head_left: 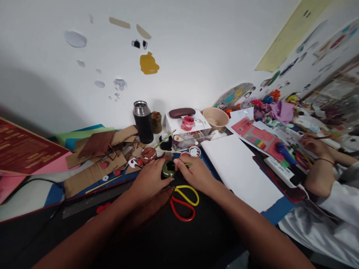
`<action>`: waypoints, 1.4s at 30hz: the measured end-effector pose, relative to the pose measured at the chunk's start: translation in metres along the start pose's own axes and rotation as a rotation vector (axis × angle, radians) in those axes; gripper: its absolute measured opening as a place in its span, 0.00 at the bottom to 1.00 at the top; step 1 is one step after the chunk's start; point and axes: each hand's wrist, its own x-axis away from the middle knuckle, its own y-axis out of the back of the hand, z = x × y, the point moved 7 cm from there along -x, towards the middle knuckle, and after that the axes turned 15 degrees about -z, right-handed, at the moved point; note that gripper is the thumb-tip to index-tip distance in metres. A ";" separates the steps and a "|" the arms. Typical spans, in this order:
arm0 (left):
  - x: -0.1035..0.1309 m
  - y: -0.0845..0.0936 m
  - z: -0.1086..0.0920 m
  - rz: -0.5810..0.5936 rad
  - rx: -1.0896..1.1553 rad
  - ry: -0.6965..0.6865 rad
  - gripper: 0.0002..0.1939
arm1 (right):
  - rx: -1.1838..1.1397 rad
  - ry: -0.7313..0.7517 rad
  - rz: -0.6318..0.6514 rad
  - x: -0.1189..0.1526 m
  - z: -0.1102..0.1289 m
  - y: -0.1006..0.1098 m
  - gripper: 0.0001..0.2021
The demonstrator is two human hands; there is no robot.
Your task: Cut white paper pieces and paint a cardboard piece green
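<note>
My left hand (150, 177) is curled round the side of a small round green jar (168, 172), its thumb along the near edge. The jar's top shows a dark patch. My right hand (195, 172) is closed at the jar's right side, its fingers pinched round a thin green stick (190, 164) that pokes out past the knuckles; the stick's other end is hidden. Just below the hands lie scissors with one yellow and one red handle loop (183, 215). Behind the jar stand a brown paint pot (148, 154) and a black pot (166, 143) with another green stick leaning in it.
Cardboard scraps (92, 172) cover the left side. A black flask (144, 127) stands near the wall beside a white box (175, 122) and a beige bowl (215, 117). White paper (244, 168) lies at right, with a power strip (280, 171) and a co-worker's arm (319, 164) beyond.
</note>
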 end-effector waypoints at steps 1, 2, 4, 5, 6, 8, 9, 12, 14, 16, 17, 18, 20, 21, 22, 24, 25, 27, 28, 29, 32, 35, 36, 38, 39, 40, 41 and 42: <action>0.000 0.000 0.000 0.002 -0.006 0.002 0.21 | 0.003 0.006 0.009 0.001 0.000 -0.001 0.21; 0.000 0.000 0.000 0.004 -0.010 0.003 0.21 | -0.001 0.007 0.018 0.001 0.001 -0.001 0.21; 0.001 0.000 0.000 0.002 -0.010 0.003 0.22 | -0.027 -0.015 0.020 0.001 0.000 0.000 0.22; 0.001 0.000 0.000 -0.002 -0.008 0.004 0.23 | -0.038 -0.033 0.013 0.000 -0.001 0.001 0.22; 0.001 0.001 0.000 -0.007 -0.004 0.006 0.24 | -0.042 -0.047 0.005 0.000 -0.002 0.002 0.22; 0.001 0.001 0.000 -0.011 0.002 0.010 0.24 | -0.025 -0.049 0.006 -0.001 -0.002 0.002 0.21; 0.001 0.001 0.000 -0.011 0.006 0.010 0.24 | -0.010 -0.037 0.014 -0.001 -0.002 0.001 0.21; 0.001 0.000 -0.001 -0.011 0.010 0.001 0.24 | 0.007 -0.011 0.049 0.001 0.000 -0.001 0.21; 0.001 0.000 -0.001 -0.015 0.002 -0.001 0.24 | -0.012 -0.037 0.051 0.001 -0.001 0.000 0.21; 0.001 0.000 -0.001 -0.011 -0.010 0.001 0.23 | -0.033 -0.071 0.046 0.000 -0.003 0.002 0.19; 0.001 0.000 -0.001 -0.007 -0.015 0.001 0.23 | -0.038 -0.082 0.042 -0.001 -0.003 0.002 0.17; 0.000 0.000 -0.002 -0.003 -0.018 0.002 0.23 | -0.042 -0.089 0.038 -0.001 -0.003 0.002 0.16; 0.000 0.001 -0.002 0.000 -0.021 0.002 0.23 | -0.047 -0.088 0.032 -0.002 -0.003 0.001 0.14; -0.001 0.002 -0.003 0.003 -0.022 0.001 0.23 | -0.050 -0.083 0.027 -0.002 -0.003 0.000 0.14; -0.002 0.002 -0.003 0.007 -0.024 0.001 0.22 | -0.052 -0.077 0.023 -0.002 -0.003 -0.001 0.14; -0.003 0.003 -0.003 0.024 -0.031 0.006 0.21 | -0.049 -0.068 0.018 -0.002 -0.003 -0.002 0.17; -0.003 0.003 -0.004 0.038 -0.033 0.008 0.20 | -0.041 -0.064 0.020 -0.001 -0.003 -0.003 0.18; -0.004 0.003 -0.004 0.054 -0.029 0.009 0.20 | -0.007 -0.045 0.026 -0.001 -0.003 -0.003 0.20; -0.004 0.003 -0.004 0.054 -0.026 0.008 0.20 | 0.015 -0.027 0.027 -0.001 -0.002 -0.002 0.20; -0.004 0.004 -0.005 0.052 -0.024 0.005 0.20 | 0.036 -0.008 0.024 -0.001 -0.001 -0.001 0.21; -0.004 0.004 -0.004 0.039 -0.029 0.005 0.20 | 0.067 0.018 0.011 -0.002 0.003 0.000 0.22; -0.004 0.004 -0.004 0.030 -0.026 0.012 0.21 | 0.058 0.010 0.017 -0.002 0.004 -0.002 0.21; -0.004 0.004 -0.004 0.025 -0.023 0.013 0.22 | 0.052 0.014 0.023 -0.002 0.005 -0.003 0.21; -0.004 0.004 -0.004 0.021 -0.018 0.006 0.24 | 0.043 0.030 0.030 -0.001 0.006 -0.004 0.21; -0.004 0.003 -0.004 0.020 -0.014 0.001 0.25 | 0.040 0.036 0.032 0.000 0.006 -0.003 0.21; -0.004 0.003 -0.004 0.020 -0.010 -0.004 0.25 | 0.036 0.040 0.033 0.000 0.006 -0.003 0.21; -0.004 0.002 -0.003 0.019 -0.007 -0.008 0.24 | 0.029 0.039 0.033 0.001 0.006 -0.002 0.21; -0.004 0.002 -0.003 0.017 -0.005 -0.010 0.23 | 0.021 0.036 0.031 0.001 0.006 -0.001 0.21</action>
